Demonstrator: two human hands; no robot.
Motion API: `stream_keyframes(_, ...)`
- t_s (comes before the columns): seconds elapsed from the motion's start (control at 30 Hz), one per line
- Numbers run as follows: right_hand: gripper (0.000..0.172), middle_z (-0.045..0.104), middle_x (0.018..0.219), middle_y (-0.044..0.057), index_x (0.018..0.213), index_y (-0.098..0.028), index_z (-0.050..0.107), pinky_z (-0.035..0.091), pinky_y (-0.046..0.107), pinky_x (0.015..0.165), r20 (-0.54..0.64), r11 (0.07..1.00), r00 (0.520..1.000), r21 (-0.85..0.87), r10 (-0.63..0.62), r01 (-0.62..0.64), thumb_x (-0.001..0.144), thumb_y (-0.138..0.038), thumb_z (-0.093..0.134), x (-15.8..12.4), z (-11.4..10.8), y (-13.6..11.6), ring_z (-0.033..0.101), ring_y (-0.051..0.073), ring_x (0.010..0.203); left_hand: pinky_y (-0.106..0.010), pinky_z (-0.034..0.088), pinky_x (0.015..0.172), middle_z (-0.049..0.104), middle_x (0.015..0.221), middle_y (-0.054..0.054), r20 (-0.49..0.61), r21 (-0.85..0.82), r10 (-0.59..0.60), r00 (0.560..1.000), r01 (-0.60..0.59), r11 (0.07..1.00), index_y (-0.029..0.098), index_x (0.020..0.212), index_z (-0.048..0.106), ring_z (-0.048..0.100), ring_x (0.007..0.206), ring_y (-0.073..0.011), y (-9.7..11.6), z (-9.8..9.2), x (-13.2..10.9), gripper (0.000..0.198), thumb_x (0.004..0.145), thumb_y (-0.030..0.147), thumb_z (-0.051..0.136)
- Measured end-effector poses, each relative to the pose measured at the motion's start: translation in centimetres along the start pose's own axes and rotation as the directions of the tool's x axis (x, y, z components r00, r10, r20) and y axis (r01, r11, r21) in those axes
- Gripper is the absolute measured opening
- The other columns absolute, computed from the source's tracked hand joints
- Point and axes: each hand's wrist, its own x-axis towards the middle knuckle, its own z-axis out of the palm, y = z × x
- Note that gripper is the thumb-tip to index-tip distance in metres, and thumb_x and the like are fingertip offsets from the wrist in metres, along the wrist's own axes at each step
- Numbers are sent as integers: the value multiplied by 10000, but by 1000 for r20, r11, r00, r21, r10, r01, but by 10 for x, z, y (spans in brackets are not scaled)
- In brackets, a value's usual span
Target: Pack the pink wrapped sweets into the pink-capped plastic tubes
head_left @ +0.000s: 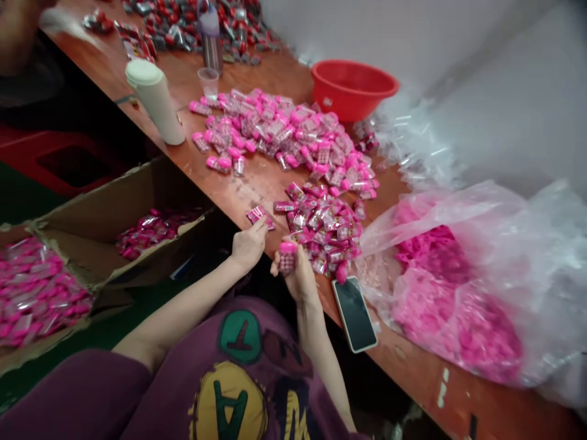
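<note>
Table [270, 177] | left hand [249, 247] touching 1 packet [260, 216], grip unclear | right hand [300, 275] gripping 1 container [287, 258]

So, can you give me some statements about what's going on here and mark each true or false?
1. The right hand holds a pink-capped container. True.
2. The phone lies screen down. False: the phone lies screen up.
3. The red basin stands beside the pink-capped heap. True.
4. The left hand is inside the red basin. False: the left hand is at a small pink packet.
</note>
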Motion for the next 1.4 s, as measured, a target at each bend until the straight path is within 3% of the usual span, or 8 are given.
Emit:
stream_keyframes(0.17, 518, 585, 622, -121, 1018, -248, 483, 426, 172, 446, -128, 995, 987, -42, -99, 95, 727, -414, 878, 9, 9, -6, 528, 71, 463, -365, 542, 1015, 580, 1545, -124, -180, -259, -18, 983, -30, 965, 246, 1325, 732, 645, 1317, -278, 2, -6, -5, 416, 1058, 357, 434)
stream_keyframes(0.43, 507, 535, 590, -101, 888, -211, 544, 382, 215, 455, -190, 948, 953, -262, -236, 182, 617, -454, 897, 75, 31, -29, 460, 83, 469, -511, 549, 992, 567, 1538, -185, -115, -310, 177, 977, -205, 928, 269, 1336, 737, 709, 1185, -353, -3, -8, 5, 470, 1060, 370, 371)
stream_keyframes(0.6, 384, 614, 766, -13, 850, -218, 609, 517, 357, 689, -158, 733, 884, -632, -440, 252, 594, -434, 797, 100, 28, -35, 586, 188, 700, -503, 551, 1024, 524, 1575, -182, -208, -472, 86, 974, -177, 864, 256, 1342, 721, 674, 1247, -363, -9, -5, 3, 447, 1018, 471, 502)
stream_keyframes(0.7, 365, 649, 860, 35, 879, -229, 613, 527, 438, 827, -91, 638, 862, -711, -498, 294, 647, -482, 738, 106, 29, -37, 629, 253, 819, -417, 569, 989, 710, 1284, -177, -263, -761, -210, 942, -68, 645, 226, 1242, 727, 705, 1143, -291, -7, -3, 14, 397, 953, 483, 641)
stream_keyframes(0.8, 398, 668, 904, 55, 931, -233, 601, 535, 450, 832, -32, 616, 871, -719, -490, 321, 700, -542, 699, 107, 32, -38, 651, 270, 836, -307, 514, 525, 722, 881, -81, 16, -954, -410, 912, 136, 266, 174, 1170, 693, 616, 560, -147, -4, -9, 29, 468, 889, 548, 687)
stream_keyframes(1.0, 430, 697, 1055, 115, 1009, -207, 587, 552, 406, 861, 60, 586, 877, -722, -477, 368, 772, -563, 637, 109, 35, -36, 697, 271, 930, -218, 115, 369, 404, 483, 122, 284, -957, -328, 901, 289, -34, 95, 1042, 661, 258, 331, -38, -8, -20, 43, 577, 652, 471, 860)
stream_keyframes(1.23, 389, 747, 924, 149, 1170, -175, 638, 504, 392, 735, 125, 197, 882, -951, -455, 237, 932, -383, 410, 115, 24, -31, 718, 301, 781, -202, 371, 514, 516, 540, 89, 98, -899, -446, 889, 271, 344, 134, 1090, 678, 478, 484, -87, -12, -1, 54, 424, 687, 97, 804)
stream_keyframes(1.4, 295, 743, 951, 119, 1111, -182, 631, 518, 359, 786, 50, 334, 814, -896, -578, 292, 916, -366, 506, 99, 25, -37, 701, 259, 855, -333, 534, 839, 758, 978, -81, -52, -618, -280, 959, 189, 763, 157, 1387, 603, 696, 837, -209, -12, -14, 38, 587, 815, 73, 701)
